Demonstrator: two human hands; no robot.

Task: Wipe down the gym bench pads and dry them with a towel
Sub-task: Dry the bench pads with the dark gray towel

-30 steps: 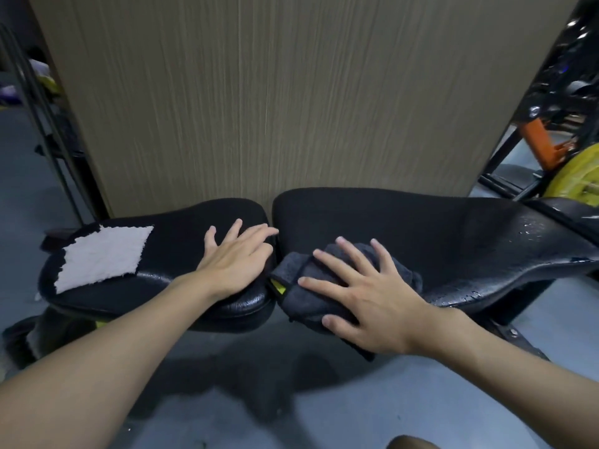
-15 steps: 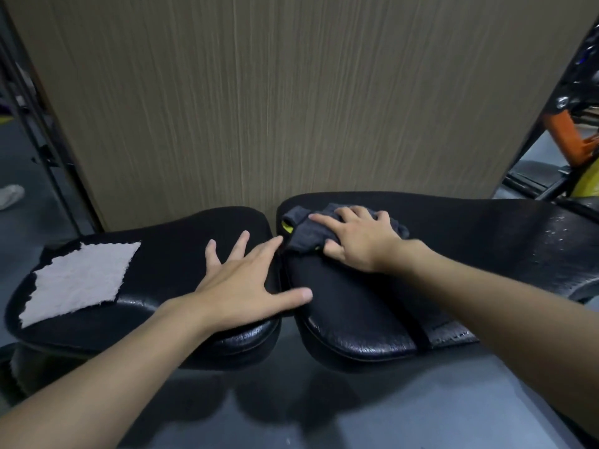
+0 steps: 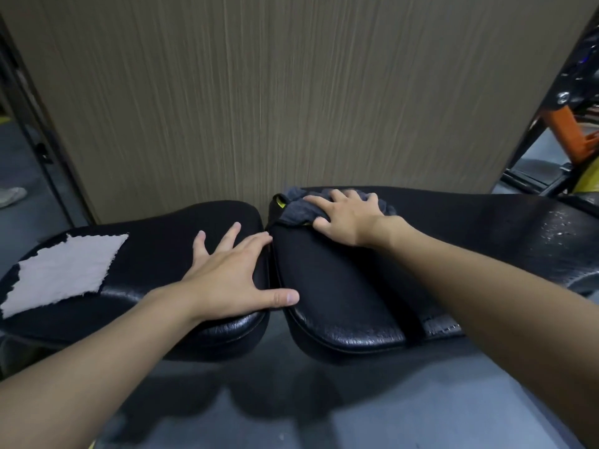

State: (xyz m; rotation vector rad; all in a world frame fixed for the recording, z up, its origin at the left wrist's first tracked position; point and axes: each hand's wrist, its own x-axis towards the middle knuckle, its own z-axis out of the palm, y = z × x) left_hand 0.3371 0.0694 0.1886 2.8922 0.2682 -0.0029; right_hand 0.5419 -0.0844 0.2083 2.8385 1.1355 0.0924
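Observation:
Two black bench pads lie side by side: the seat pad (image 3: 152,254) on the left and the long back pad (image 3: 453,228) on the right. My left hand (image 3: 230,273) rests flat with spread fingers on the seat pad's right end, thumb reaching across the gap. My right hand (image 3: 346,218) presses a dark grey cloth (image 3: 295,210) with a yellow tag onto the far left corner of the back pad, fingers fairly straight. A white towel (image 3: 61,270) lies flat on the seat pad's left part. Water droplets (image 3: 557,228) speckle the back pad at the right.
A wood-grain panel (image 3: 291,92) stands right behind the bench. Orange and black gym equipment (image 3: 564,124) and a yellow weight plate (image 3: 588,179) stand at the right. Grey floor (image 3: 291,416) lies below. A shoe (image 3: 11,196) shows at the far left.
My right hand pushed the grey cloth from the back pad's near edge to its far corner. My left hand stayed on the seat pad, its thumb spreading out. The view moved closer.

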